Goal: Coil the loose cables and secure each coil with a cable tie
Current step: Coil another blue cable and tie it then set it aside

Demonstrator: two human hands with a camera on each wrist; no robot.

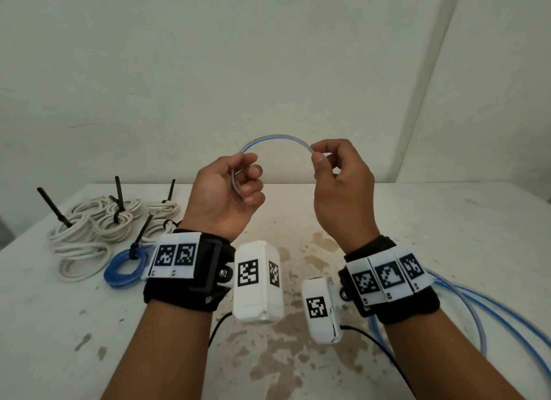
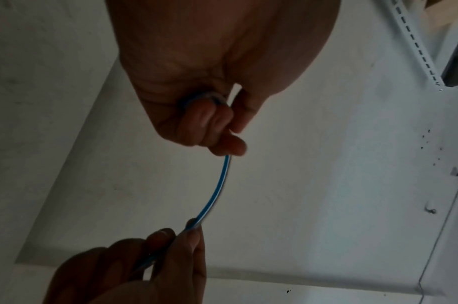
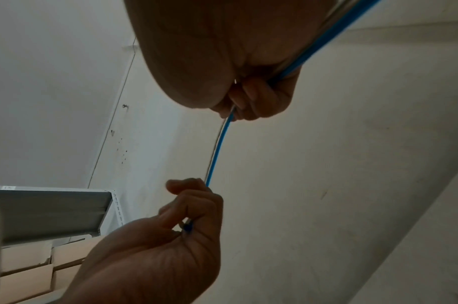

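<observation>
A thin blue-and-clear cable (image 1: 277, 138) arcs in the air between both hands above the table. My left hand (image 1: 235, 185) grips its end, the fingers curled round it; the cable end (image 2: 204, 97) shows in the fist. My right hand (image 1: 328, 161) pinches the cable (image 3: 220, 148) between thumb and fingers a short way along. The remaining length (image 1: 465, 304) trails from under the right wrist in loose loops on the table at the right.
At the left of the stained white table (image 1: 298, 325) lie several white cable coils (image 1: 98, 223) bound with black cable ties (image 1: 119, 197), and a small blue coil (image 1: 125, 268) with a tie. A wall stands close behind. Thin black cords (image 1: 381, 349) run from the wrist cameras.
</observation>
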